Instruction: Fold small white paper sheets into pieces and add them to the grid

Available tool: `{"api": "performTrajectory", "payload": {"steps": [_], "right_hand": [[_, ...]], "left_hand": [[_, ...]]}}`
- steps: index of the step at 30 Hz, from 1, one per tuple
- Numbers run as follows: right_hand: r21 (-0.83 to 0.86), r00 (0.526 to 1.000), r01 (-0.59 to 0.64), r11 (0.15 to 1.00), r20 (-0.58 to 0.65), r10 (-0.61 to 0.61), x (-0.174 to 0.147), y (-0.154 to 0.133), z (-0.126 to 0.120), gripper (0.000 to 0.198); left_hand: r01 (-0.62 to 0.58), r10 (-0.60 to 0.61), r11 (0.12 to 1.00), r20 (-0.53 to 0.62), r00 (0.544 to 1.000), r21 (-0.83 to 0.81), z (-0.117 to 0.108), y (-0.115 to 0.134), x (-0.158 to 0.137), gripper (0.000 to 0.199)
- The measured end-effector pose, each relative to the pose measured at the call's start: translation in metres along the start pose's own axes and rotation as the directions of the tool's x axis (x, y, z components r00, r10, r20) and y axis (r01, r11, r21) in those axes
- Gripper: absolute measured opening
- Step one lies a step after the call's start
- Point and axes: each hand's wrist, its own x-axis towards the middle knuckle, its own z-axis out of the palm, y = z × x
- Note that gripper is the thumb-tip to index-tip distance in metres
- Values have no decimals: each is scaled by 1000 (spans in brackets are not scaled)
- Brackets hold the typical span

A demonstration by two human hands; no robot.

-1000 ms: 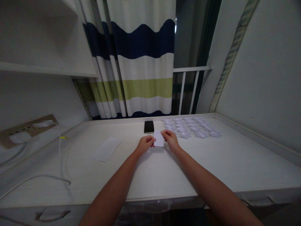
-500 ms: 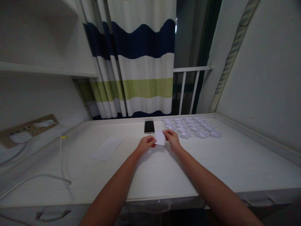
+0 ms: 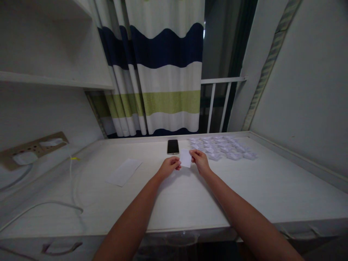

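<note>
Both hands hold a small white piece of paper (image 3: 185,158) just above the white desk (image 3: 187,203). My left hand (image 3: 169,166) pinches its left edge near the lower corner. At the upper right corner, my right hand (image 3: 200,160) grips it between thumb and fingers. Behind the paper lies a dark phone (image 3: 173,146), flat on the desk. To the right of my right hand, several folded white paper pieces (image 3: 224,148) sit in rows. A larger stack or sheet of white paper (image 3: 125,172) lies flat to the left.
A white cable (image 3: 46,203) runs over the desk's left side from a wall socket panel (image 3: 34,150) with plugs in it. A striped curtain (image 3: 168,79) hangs behind the desk, beside a white railing (image 3: 223,80). A shelf (image 3: 54,80) juts out at upper left.
The hands and the small paper have barely moved; the paper's tilt differs slightly. Everything else stays in place.
</note>
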Motion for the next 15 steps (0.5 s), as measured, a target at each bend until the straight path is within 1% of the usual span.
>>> {"api": "performTrajectory", "payload": {"steps": [4, 6, 8, 11, 13, 15], "right_hand": [[32, 1000, -5, 999, 3, 5, 0, 0, 0, 24], [40, 1000, -12, 999, 18, 11, 0, 0, 1, 24], [49, 999, -33, 998, 43, 31, -1, -1, 1, 24], [74, 993, -68, 995, 100, 61, -2, -2, 3, 24], [93, 987, -72, 993, 150, 57, -4, -3, 4, 26], [103, 978, -75, 992, 202, 53, -5, -3, 5, 26]], "left_hand": [[25, -25, 999, -1, 1000, 26, -1, 0, 0, 30], [15, -15, 998, -12, 1000, 64, -2, -1, 0, 29], [-26, 33, 992, -61, 998, 121, -2, -2, 0, 31], [-96, 123, 979, -143, 982, 181, -2, -1, -2, 44], [-133, 162, 970, -133, 978, 203, -1, 1, -4, 42], [-157, 182, 960, -92, 979, 233, -1, 2, -5, 32]]}}
